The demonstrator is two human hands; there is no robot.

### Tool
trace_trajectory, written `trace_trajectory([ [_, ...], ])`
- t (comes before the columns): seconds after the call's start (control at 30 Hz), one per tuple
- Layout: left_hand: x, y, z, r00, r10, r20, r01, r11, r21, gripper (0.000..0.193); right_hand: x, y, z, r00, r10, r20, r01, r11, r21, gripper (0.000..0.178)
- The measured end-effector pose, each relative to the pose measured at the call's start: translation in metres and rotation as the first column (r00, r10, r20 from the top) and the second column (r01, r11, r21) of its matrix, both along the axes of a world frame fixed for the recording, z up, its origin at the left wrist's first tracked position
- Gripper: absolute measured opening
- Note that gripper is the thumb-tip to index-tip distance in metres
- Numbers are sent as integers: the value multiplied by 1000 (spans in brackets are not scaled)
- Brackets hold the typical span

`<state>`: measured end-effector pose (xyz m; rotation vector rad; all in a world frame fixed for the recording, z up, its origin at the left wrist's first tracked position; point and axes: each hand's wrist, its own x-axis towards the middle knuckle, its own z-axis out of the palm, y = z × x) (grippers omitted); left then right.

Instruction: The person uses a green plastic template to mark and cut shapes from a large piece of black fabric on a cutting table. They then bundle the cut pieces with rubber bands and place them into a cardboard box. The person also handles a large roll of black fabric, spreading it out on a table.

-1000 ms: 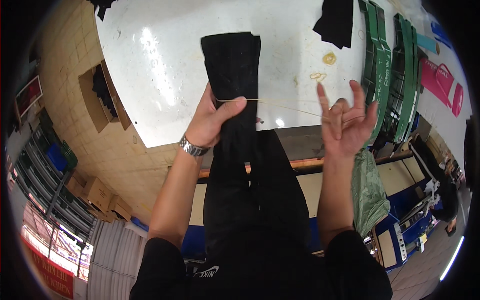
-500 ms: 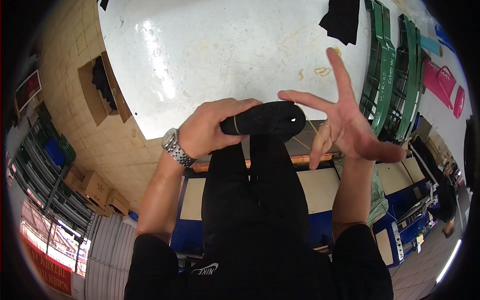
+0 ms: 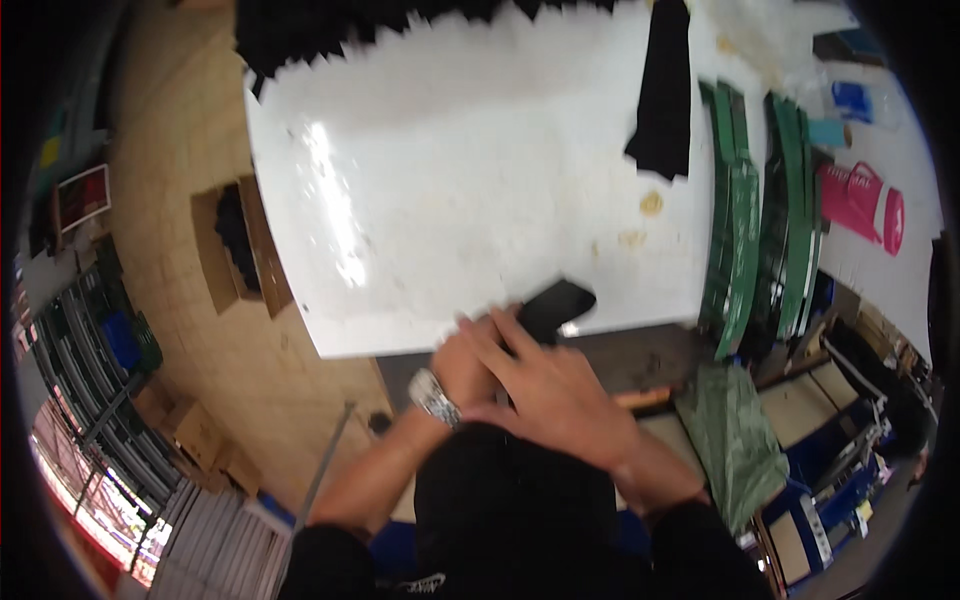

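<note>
Watching from afar, I have the black cloth (image 3: 560, 302) by the near edge of the white table (image 3: 480, 180), its end poking out between one and two o'clock from my hands. My left hand (image 3: 463, 372) looks curled around the hidden part, probably to steady it. My right hand (image 3: 565, 395) lies across the left, fingers loosely spread, perhaps to press from the other side (blur and overlap hide the fingertips, so I can't tell whether it has hold of anything). Yellow bands (image 3: 651, 203) lie at two o'clock, likely to suit a right-handed reach. Beyond them, nearer one, is a black strip (image 3: 663, 95); dark fabric (image 3: 390, 22) borders the far side around twelve. Green racks (image 3: 738, 220) sit toward three, presumably kept clear of my elbows.
</note>
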<state>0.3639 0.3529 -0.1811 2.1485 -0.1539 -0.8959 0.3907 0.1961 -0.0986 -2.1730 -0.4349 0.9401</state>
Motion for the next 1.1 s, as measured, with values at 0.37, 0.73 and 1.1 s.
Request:
trace_trajectory([
  [0.37,1,-8,51,682,315,-660,-670,631,-391,55,-61,-35,-3,550,-745,-378,835,482,264,63],
  [0.73,3,82,212,929,371,3,-296,746,-597,59,127,11,83,727,-669,-151,551,438,711,56],
  [1.1,-209,112,184,211,963,-169,-922,139,-361,46,281,51,-31,506,-579,639,456,808,372,69],
])
